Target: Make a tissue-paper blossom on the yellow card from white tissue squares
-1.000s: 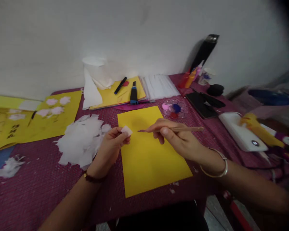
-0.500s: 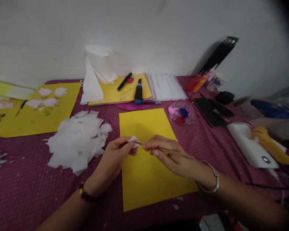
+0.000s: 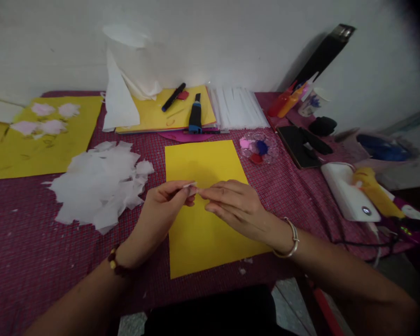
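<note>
White paper scrap (image 3: 190, 185) pinched between the thumb and fingertips of the left hand (image 3: 164, 205), held just above the upper half of a plain yellow sheet (image 3: 203, 238) that lies at the middle of the near edge of the table (image 3: 38, 261), which is covered in maroon checked cloth. The right hand (image 3: 233, 205) meets the scrap from the other side with its fingers stretched nearly flat. Their tips touch the scrap, but whether they grip it cannot be told. Just left of the sheet sits a loose pile of white paper pieces (image 3: 98, 184). Beyond that, toward the far left corner, is a second yellow sheet with pale pink blossoms (image 3: 38, 135). A small paint palette (image 3: 259, 148) with pink, blue and red rests off the plain sheet's far right corner. Along the far edge by the wall lie a black marker (image 3: 173, 97), a blue-and-black tool (image 3: 195, 119) and a stack of white strips (image 3: 240, 108). A white power bank (image 3: 348, 191) lies near the right edge.
</note>
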Motion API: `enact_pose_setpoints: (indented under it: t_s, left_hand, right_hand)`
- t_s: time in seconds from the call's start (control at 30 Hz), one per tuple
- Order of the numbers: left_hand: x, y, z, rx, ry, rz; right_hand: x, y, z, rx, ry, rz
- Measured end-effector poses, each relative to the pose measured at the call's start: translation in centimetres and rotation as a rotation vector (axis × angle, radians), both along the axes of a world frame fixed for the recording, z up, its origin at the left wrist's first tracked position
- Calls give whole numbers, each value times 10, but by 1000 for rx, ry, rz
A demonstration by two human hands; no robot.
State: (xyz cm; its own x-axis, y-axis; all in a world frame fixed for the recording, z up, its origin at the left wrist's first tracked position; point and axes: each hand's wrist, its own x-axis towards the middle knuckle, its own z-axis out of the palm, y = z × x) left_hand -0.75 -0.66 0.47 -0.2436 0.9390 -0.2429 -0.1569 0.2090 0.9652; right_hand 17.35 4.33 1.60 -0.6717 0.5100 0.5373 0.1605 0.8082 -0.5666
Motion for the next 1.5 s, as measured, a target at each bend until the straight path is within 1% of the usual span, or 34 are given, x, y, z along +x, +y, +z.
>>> enact_pose_setpoints:
  t_s: [0.1,0.17,0.2,0.27,0.4,0.5,0.57,0.63,0.77,0.8,0.87,0.97,1.03,1.1,1.17,1.23,1.27,1.33,1.43,1.5]
  left_hand:
    - [-1,-3,4,40,-189,-33]
    - [-1,-5,8,49,-280,-82]
    - [-1,-5,9,51,-280,-96]
    - [1,-5,10,44,-197,-104]
    - [7,-4,7,58,14,-63]
    - [8,-4,4,87,79,-46]
    - [7,-3,3,94,104,-51]
    - [7,-4,2,97,139,-71]
    - [8,-7,2,113,193,-116]
    - [9,-8,2,129,202,-128]
    - [10,-9,2,181,236,-143]
    - [11,-10,1,285,309,-136]
    - [11,-10,-1,315,310,-127]
    - [10,-10,-4,297,263,-138]
    - [10,-9,-6,285,242,-161]
    - [9,-9,-7,345,344,-196]
    - [8,-10,-7,409,445,-215]
    - [5,-11,-7,579,708,-236]
    - [-2,-13,-7,785,1123,-236]
    - [-7,-13,-5,842,1334,-232]
  right_hand:
    - [0,0,0,-37,74,-37]
    - [0,0,2,-129,154,-41]
    - [0,0,2,-181,199,-36]
    - [0,-1,1,-276,261,-26]
    - [-1,-4,-5,-460,308,-33]
    - [-3,-5,-8,-623,338,-43]
    - [-3,-5,-8,-694,346,-52]
    - [-2,-5,-7,-714,345,-66]
    - [-1,-4,-5,-612,329,-108]
    - [-1,-4,-5,-608,340,-122]
    - [-3,-4,-7,-682,372,-137]
    - [-6,-4,-9,-904,428,-120]
    - [-6,-3,-8,-1008,448,-87]
    - [-3,-2,-4,-1024,455,-48]
    - [1,1,0,-983,451,-19]
    - [4,3,3,-973,439,-17]
    - [5,4,3,-994,433,-29]
    - [4,5,0,-1077,426,-59]
    - [0,5,-8,-1287,446,-79]
    - [-3,7,-12,-1488,462,-77]
